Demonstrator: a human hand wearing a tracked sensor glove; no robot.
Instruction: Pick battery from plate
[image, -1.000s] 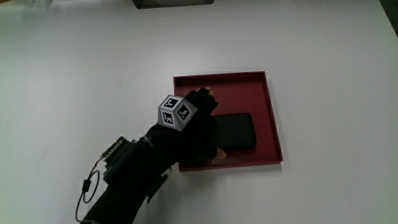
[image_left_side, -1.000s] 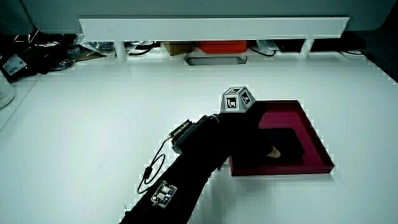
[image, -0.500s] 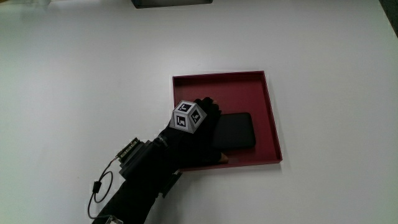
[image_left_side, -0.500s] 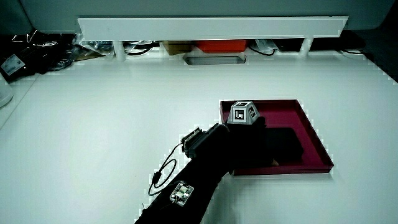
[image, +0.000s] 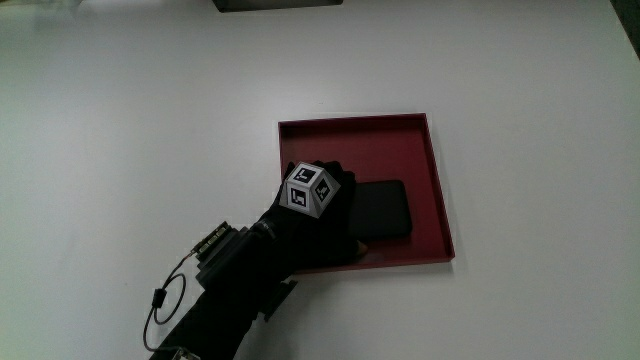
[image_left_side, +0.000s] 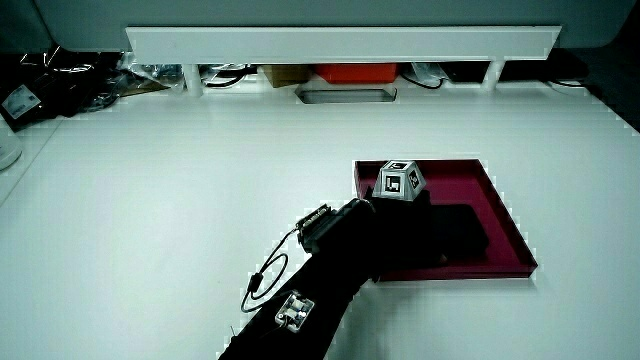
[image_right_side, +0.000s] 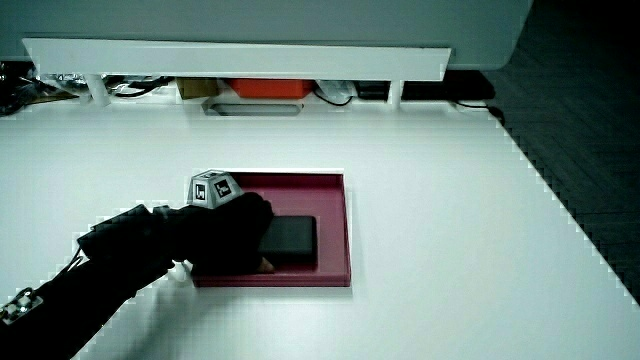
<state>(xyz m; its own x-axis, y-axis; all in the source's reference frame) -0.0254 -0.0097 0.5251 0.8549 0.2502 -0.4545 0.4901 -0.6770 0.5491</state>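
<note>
**Main view:** The hand (image: 318, 225), in a black glove w/ a patterned cube (image: 308, 190) on its back, is hovering over or pressing on the end of the battery (image: 385, 210). The battery is a flat black slab lying in the red plate (image: 392, 148) on the white table (image: 120, 120). The hand is covering that end, so whether it is already gripping or only resting there can't be told. Likely trouble: the slab is lying flat on the plate's floor w/ little edge to get under, so it may be slipping out of a shallow pinch. The light plate may also be sliding or lifting along w/ it.

**Side view:** The hand (image_left_side: 400, 225) is crossing the plate's (image_left_side: 470, 175) wall nearest the person, and the battery (image_left_side: 462, 232) is sticking out past it. That raised rim is crowding the wrist, and a low pull may be catching on it and tipping the plate.

**Side view:** The battery (image_right_side: 292, 237) is sitting in the half of the plate (image_right_side: 300, 190) nearer the person, w/ the hand (image_right_side: 232, 235) overlapping its end. The grip is again hidden.

**Writing:** None is readable. The cube (image_right_side: 211, 188) is showing only black-and-white marker squares, and the battery is showing no brand or label in any view.
</note>
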